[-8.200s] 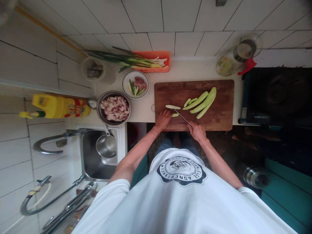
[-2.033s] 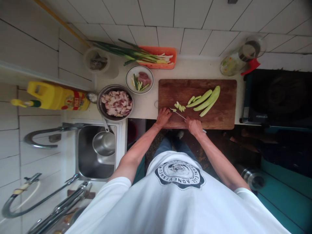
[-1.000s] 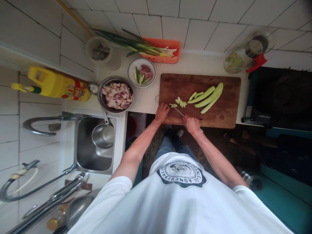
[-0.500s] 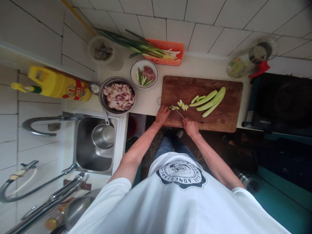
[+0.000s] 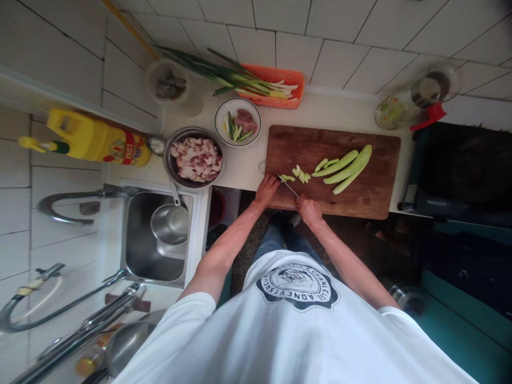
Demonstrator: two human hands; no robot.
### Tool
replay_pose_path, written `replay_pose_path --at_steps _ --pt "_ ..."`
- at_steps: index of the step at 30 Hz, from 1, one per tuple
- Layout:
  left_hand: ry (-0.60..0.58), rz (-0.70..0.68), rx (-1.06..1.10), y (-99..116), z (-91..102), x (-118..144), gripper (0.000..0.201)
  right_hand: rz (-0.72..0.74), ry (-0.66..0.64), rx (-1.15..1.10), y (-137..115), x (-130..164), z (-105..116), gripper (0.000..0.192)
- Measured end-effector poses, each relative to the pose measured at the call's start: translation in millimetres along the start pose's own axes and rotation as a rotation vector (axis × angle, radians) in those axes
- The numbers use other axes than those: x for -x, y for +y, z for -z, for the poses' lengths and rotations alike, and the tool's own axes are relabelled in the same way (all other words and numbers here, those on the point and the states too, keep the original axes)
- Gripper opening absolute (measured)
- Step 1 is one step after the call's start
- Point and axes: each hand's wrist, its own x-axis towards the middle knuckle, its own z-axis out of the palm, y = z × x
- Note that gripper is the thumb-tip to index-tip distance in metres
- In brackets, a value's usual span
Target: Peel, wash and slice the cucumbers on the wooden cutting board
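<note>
My right hand (image 5: pixel 310 210) is wrapped round the handle of a knife (image 5: pixel 290 189) at the front of a brown wooden cutting board (image 5: pixel 360 205). Its blade points away and left, with the tip near my left hand's fingertips. Curled fingers of my left hand (image 5: pixel 267 191) press on the board's left front edge, holding a piece of pale green vegetable that they mostly hide. Beside the blade lie thin cut slices (image 5: pixel 301 174). Farther right rest long pale green vegetable lengths (image 5: pixel 348 164), peeled-looking and slightly curved.
Left of the board stand a metal pan (image 5: pixel 219 173) of raw meat chunks and a plate (image 5: pixel 218 133) with meat and cut scallions. Behind are an orange basket (image 5: pixel 298 98) of scallions and a glass jar (image 5: pixel 394 109). A yellow oil jug (image 5: pixel 90 138) and sink (image 5: pixel 134 240) are left, a dark stove (image 5: pixel 460 176) right.
The knife and my right hand have moved slightly left, bringing the blade closer to my left fingertips. My left hand stays in nearly the same place.
</note>
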Motion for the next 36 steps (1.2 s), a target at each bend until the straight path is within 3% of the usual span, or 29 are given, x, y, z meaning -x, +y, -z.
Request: replay_pose_path --at_steps 5,19,36 --pt "0.056 0.055 0.011 -4 -1.0 6 0.039 -0.013 0.09 -0.075 1 4 -5 0.045" --pt "-0.023 0.108 -0.021 1 11.5 5 0.04 -0.033 0.032 -0.045 -10 5 1 0.043" --pt "0.044 0.14 -0.038 -7 11.8 12 0.036 -0.017 0.022 -0.058 -22 10 7 0.043"
